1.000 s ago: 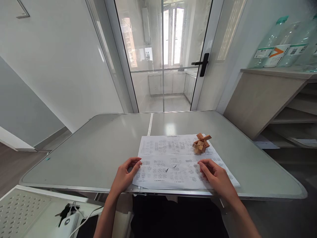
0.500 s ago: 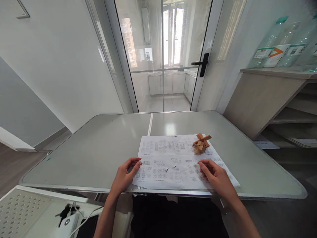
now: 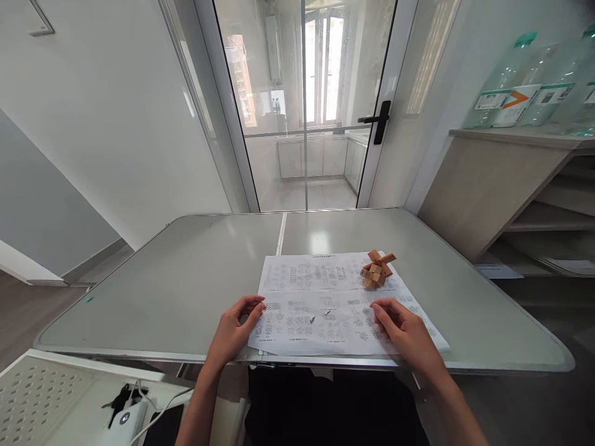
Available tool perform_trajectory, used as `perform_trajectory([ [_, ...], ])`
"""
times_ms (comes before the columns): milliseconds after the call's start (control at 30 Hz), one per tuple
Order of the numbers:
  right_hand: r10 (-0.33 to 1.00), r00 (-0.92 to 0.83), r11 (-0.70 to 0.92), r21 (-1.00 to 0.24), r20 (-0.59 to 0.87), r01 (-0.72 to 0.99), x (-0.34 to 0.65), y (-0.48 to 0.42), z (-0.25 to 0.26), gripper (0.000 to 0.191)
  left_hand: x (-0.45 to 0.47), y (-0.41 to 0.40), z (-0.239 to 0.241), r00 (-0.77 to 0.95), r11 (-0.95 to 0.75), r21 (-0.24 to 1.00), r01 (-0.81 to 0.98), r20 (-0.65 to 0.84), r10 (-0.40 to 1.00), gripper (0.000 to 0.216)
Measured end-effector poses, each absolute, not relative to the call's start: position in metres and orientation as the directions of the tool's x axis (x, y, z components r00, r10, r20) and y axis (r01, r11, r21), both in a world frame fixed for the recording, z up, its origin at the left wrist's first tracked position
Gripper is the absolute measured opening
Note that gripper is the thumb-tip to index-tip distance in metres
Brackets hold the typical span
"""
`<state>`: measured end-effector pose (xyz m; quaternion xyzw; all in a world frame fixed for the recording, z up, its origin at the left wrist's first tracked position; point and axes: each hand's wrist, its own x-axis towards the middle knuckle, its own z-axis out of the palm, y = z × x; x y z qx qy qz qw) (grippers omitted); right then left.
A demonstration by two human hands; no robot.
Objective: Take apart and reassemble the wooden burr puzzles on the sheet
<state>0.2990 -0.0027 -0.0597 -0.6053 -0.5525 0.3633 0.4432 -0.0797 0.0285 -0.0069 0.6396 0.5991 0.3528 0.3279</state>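
Note:
A printed paper sheet [image 3: 302, 282] with rows of small diagrams lies flat on the table. My left hand [image 3: 236, 327] rests at its left edge, loosely curved, with a gap between thumb and fingers and nothing visible in it. Over the lower right part of the sheet, my right hand [image 3: 403, 327] rests in a relaxed curve, also with nothing visible in it. Just beyond that hand, on the sheet's upper right, sits a wooden interlocking puzzle [image 3: 375, 271] of brown blocks, with one piece sticking out at an angle. Neither hand touches the puzzle.
The grey table [image 3: 186, 279] has a seam down its middle. At the lower left stands a white perforated surface [image 3: 41, 396] with keys [image 3: 121, 396], a white device [image 3: 125, 424] and a cable. Plastic bottles [image 3: 506, 93] stand on a shelf at the right. A glass door [image 3: 320, 155] is behind.

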Motion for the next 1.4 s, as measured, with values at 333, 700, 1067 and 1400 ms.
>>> perform_trajectory([
  [333, 0.990, 0.126, 0.019, -0.937, 0.067, 0.349, 0.296, -0.004, -0.054, 0.048, -0.078, 0.028, -0.004, 0.035, -0.051, 0.845, 0.533, 0.039, 0.999, 0.050],
  [700, 0.989, 0.135, 0.016, -0.939, 0.067, 0.344, 0.296, -0.005, -0.052, 0.049, -0.078, 0.027, -0.002, 0.029, -0.070, 0.849, 0.523, 0.064, 0.998, 0.047],
  [1067, 0.988, 0.141, 0.010, -0.949, 0.057, 0.316, 0.295, -0.005, -0.050, 0.051, -0.078, 0.027, -0.003, 0.039, -0.053, 0.851, 0.522, 0.039, 0.998, 0.047],
  [1400, 0.989, 0.139, 0.006, -0.947, 0.053, 0.320, 0.297, -0.003, -0.054, 0.047, -0.077, 0.027, -0.002, 0.019, -0.060, 0.846, 0.530, 0.060, 0.998, 0.049],
])
